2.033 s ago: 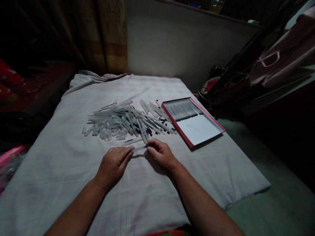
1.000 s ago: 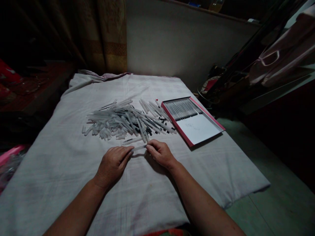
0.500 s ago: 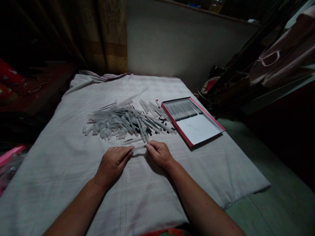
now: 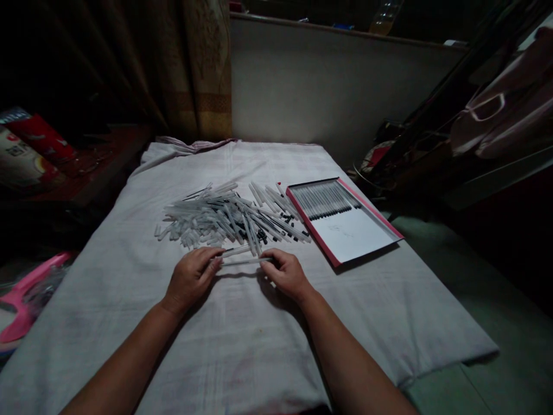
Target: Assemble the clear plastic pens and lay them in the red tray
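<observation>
A slim pen (image 4: 242, 263) spans the gap between my hands, level and just above the cloth. My left hand (image 4: 193, 278) pinches its left end, and my right hand (image 4: 285, 274) grips the right end between thumb and fingers. Both of its tips are hidden by my fingers. Right beyond my hands lies a loose pile of pen parts (image 4: 216, 213): clear barrels, thin refills and clear caps. Small black plugs (image 4: 261, 235) are scattered at the pile's right side.
A shallow red-edged box (image 4: 345, 239) at the right holds a row of pens (image 4: 324, 199) with black ends. Everything lies on a pale checked cloth (image 4: 216, 357). A wall and curtain (image 4: 207, 86) stand behind, and a pink plastic item (image 4: 26, 300) sits low at left.
My hands have moved slightly apart, so more of the pen shows between them. The whole view has shifted a little; the pile and box look the same.
</observation>
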### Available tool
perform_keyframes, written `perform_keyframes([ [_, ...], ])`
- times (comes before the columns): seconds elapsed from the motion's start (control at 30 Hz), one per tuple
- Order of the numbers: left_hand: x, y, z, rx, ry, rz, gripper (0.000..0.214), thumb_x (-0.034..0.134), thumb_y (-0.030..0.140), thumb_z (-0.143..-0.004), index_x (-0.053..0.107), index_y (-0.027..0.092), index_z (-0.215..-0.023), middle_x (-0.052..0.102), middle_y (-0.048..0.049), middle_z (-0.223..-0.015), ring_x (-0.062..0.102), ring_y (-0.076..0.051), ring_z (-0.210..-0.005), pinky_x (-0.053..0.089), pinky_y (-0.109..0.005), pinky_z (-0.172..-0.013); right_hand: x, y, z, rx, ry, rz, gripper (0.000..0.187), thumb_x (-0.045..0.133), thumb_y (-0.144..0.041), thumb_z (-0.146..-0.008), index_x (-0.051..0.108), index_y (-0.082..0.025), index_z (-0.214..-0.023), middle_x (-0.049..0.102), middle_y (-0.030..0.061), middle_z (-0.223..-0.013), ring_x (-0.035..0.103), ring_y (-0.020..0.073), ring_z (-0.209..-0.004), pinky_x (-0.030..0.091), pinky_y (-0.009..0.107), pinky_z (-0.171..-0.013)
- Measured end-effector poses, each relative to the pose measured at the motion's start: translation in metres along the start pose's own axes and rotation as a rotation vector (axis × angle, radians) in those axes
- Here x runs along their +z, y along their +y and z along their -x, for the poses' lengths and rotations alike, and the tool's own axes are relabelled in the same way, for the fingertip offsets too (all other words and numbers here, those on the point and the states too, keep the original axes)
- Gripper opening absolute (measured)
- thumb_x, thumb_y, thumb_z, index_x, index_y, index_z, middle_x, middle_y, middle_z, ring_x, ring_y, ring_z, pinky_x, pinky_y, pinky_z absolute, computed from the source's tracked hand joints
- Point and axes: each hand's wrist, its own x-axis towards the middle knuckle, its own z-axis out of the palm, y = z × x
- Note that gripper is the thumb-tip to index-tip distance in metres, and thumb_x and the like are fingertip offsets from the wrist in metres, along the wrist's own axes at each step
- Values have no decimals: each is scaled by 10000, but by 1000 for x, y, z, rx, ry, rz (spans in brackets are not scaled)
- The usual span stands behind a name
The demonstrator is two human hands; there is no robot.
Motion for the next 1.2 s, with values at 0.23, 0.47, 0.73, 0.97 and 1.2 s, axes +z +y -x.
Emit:
perform_keyframes([
  [0.23, -1, -15, -28, -114, -123, -344, 273, 519, 344, -916, 733, 212, -1022, 697, -129, -1071, 634, -310, -970, 498, -438, -843, -16, 0, -10, 187, 205, -210, 217, 619, -348, -679, 687, -169, -781, 613, -17, -597, 463, 100, -481, 350, 214, -449],
  [0.47, -6, 1, -24, -273, 3, -42, 213, 550, 371, -866, 659, 209, -952, 700, -114, -1075, 622, -311, -1057, 461, -485, -952, -17, -14, -9, 227, 239, -317, 259, 631, -358, -654, 732, -166, -798, 611, -19, -563, 470, 100, -465, 339, 219, -444],
  [0.73, -11, 46, -11, -770, 68, 903, 520, 805, 600, -666, 658, 213, -981, 720, -38, -863, 636, -154, -709, 523, -250, -619, -18, -25, -5, 251, 210, -513, 209, 662, -331, -646, 723, -169, -764, 590, -34, -538, 461, 84, -450, 348, 221, -463],
  [0.97, -7, 50, -13, -839, 114, 1097, 529, 841, 576, -642, 584, 220, -937, 738, -35, -898, 666, -157, -728, 573, -261, -604, -18, -25, -6, 288, 227, -564, 200, 680, -331, -622, 715, -174, -740, 568, -43, -510, 435, 80, -441, 321, 214, -442],
  [1.2, 0, 50, -14, -960, 230, 1342, 508, 884, 439, -644, 581, 220, -987, 744, -42, -1012, 691, -122, -692, 539, -187, -522, -16, -25, -3, 284, 165, -536, 187, 682, -318, -648, 720, -170, -757, 567, -39, -516, 444, 81, -445, 325, 213, -443],
])
